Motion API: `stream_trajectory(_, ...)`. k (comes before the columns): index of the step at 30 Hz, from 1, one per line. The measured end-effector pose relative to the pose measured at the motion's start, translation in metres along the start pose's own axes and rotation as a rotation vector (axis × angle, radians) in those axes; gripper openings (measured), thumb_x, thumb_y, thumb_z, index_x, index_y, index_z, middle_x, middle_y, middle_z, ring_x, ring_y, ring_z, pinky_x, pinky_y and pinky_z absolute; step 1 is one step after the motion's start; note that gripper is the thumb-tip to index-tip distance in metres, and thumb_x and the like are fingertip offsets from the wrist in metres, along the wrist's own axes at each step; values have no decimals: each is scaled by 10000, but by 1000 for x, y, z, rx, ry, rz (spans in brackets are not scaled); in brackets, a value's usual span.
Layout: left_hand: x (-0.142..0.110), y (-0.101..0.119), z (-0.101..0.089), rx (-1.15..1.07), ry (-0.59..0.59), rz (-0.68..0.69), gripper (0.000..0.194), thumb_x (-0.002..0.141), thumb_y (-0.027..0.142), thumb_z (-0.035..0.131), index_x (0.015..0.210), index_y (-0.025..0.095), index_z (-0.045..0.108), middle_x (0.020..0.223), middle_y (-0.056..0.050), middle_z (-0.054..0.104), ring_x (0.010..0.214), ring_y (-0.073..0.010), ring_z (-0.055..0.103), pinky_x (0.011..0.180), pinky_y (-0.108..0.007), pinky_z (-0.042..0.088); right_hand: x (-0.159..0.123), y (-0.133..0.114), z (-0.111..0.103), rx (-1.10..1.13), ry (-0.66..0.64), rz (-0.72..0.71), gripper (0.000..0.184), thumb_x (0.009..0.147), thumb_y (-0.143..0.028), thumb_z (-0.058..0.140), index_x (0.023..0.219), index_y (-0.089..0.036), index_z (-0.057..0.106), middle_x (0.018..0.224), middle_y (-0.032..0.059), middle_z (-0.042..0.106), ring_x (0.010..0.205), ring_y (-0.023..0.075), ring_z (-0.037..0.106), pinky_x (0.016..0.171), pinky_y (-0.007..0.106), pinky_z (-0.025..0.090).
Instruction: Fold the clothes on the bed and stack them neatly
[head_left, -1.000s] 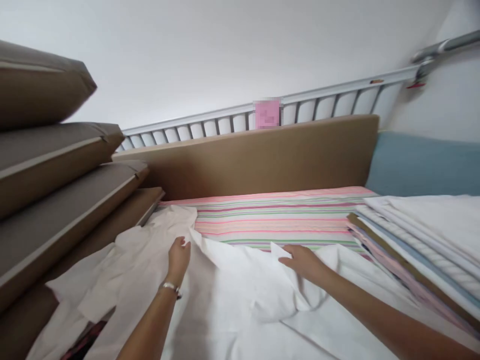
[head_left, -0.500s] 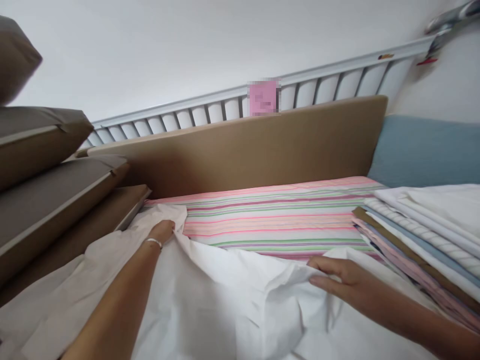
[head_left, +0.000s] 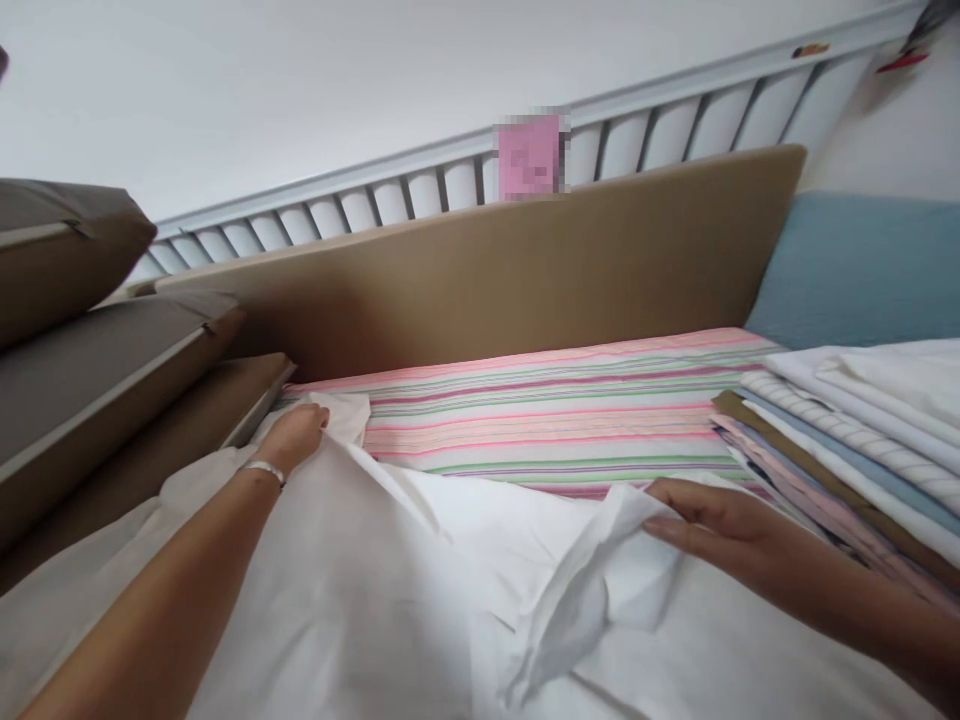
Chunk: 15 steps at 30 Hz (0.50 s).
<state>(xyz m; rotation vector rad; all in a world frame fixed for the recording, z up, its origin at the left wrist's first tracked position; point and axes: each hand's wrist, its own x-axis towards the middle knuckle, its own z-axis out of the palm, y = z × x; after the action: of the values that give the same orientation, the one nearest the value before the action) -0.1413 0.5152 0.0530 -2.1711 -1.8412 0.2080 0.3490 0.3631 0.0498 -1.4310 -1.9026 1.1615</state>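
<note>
A large white cloth, which looks like a sheet, spreads over the near part of the view, creased and partly lifted. My left hand, with a bracelet at its wrist, grips the cloth's far edge near the brown cushions. On the other side my right hand pinches a raised fold of the same cloth between thumb and fingers. Beyond the cloth's edge shows a striped pink, white and green cover. What lies under the white cloth is hidden.
Several brown and grey cushions are stacked at the left. A stack of folded cloths lies at the right. Behind stand a brown padded board, a white slatted rail and a blue panel. A pink blurred item hangs on the rail.
My left hand has shifted left and slightly up with the cloth edge. My right hand has moved a little right and up, raising its fold. The view has tilted down slightly.
</note>
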Motion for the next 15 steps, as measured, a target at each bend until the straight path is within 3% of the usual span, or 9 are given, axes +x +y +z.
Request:
stream_trajectory(4,-31,-2,-19,29,42,24,244,744,87,380,799,168,603,895,-115,663,898,-247,597,790,-362,394,-25,-13,-22,4,77,-27,369,761,-569,538,784,-220,656,814,55,660,806,237,603,703,299,500)
stream_trajectory(8,-86,-5,-37,105,201,90,226,793,145,386,829,189,604,889,-85,644,900,-250,566,871,-408,362,-65,6,-43,58,285,-22,408,622,-634,634,783,-263,688,923,93,678,900,312,610,683,357,545)
stream_trajectory(11,-129,-5,-32,151,285,85,228,818,164,397,885,194,613,893,-73,630,901,-247,545,921,-418,337,-92,25,-52,106,450,75,444,524,-631,692,816,-297,698,1065,96,663,999,352,590,722,379,554)
stream_trajectory(15,-165,5,-9,140,205,75,285,826,112,359,902,196,621,875,-59,623,898,-230,552,969,-438,299,-104,21,-50,138,534,155,384,494,-568,693,770,-302,691,925,94,694,884,342,628,660,382,545)
